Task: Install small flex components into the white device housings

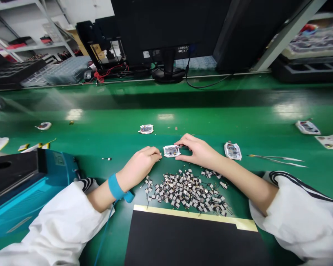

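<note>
A white watch case with an exposed circuit board [171, 151] is just above the green bench mat. My right hand [195, 149] grips its right end between thumb and fingers. Close to the case's left end, my left hand [145, 159] has its fingertips pinched together; a tiny pale bit shows there, too small to name. A blue wrist strap [116, 186] circles my left wrist. Below both hands spreads a pile of small metal-ended parts with short dark leads [188, 188]. Another open watch case [232, 151] lies right of my right hand.
Tweezers [277, 159] lie at the right. More cases sit at the back centre [146, 129], far left [44, 126] and far right [308, 127]. One loose part [107, 159] is left. A blue-black box [30, 177], a black sheet [194, 240] and a monitor [169, 29] surround the work area.
</note>
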`<state>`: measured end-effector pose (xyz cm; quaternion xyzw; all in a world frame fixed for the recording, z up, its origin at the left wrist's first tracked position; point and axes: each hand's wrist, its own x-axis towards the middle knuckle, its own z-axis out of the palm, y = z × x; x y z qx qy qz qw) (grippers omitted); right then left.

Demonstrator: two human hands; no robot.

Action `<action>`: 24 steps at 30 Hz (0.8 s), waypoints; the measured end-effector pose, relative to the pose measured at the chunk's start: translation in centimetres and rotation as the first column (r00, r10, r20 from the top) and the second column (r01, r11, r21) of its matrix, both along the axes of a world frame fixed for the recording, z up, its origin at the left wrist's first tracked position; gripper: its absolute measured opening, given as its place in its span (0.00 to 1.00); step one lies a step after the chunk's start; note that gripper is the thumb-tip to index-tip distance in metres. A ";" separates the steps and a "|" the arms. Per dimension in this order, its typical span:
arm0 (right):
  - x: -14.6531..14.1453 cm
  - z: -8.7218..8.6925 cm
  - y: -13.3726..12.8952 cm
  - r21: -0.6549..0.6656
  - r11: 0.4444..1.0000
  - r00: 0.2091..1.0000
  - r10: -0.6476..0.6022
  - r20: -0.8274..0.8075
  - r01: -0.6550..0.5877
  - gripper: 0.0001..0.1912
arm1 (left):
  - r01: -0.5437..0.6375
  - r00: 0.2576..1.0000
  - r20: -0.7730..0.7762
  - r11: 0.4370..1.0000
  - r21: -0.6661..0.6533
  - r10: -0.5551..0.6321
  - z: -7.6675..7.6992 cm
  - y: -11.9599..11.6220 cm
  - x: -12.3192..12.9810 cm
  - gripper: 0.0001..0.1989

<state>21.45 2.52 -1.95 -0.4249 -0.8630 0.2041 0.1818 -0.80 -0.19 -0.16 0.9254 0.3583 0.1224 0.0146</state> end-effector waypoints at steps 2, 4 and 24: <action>0.0 0.0 0.0 -0.005 1.000 1.000 0.003 -0.006 -0.003 0.18 | 0.029 1.000 -0.001 1.000 -0.003 -0.029 0.1 0.2 -0.2 0.07; 0.0 -0.1 0.0 -0.008 1.000 1.000 0.005 -0.007 -0.005 0.18 | 0.064 0.998 -0.009 0.998 -0.005 -0.065 0.2 0.4 -0.5 0.08; 0.0 0.0 0.1 -0.014 1.000 1.000 0.012 0.012 -0.011 0.19 | 0.203 0.979 -0.029 0.979 -0.005 -0.203 0.6 2.8 -1.3 0.10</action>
